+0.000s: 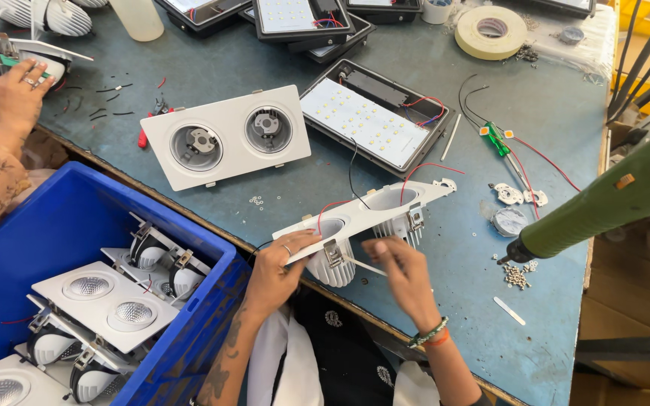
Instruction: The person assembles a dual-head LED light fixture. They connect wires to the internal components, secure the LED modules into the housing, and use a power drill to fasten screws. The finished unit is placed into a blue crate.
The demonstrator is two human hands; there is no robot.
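My left hand (278, 267) grips the near end of a white twin downlight fixture (374, 210), held tilted above the table edge with its finned heat sinks hanging below. Red and black wires run from the fixture. My right hand (400, 267) pinches a thin white stick (362, 265) beside the fixture's spring clip and near heat sink. A second white twin fixture (225, 137) lies face up on the blue-grey table (551, 113).
A blue crate (62, 218) of finished fixtures stands at the left. A green electric screwdriver (603, 207) hangs at the right over loose screws (517, 275). An open LED panel (374, 120), tape roll (490, 31), green-handled tool (496, 138) and another person's hand (15, 94) are farther back.
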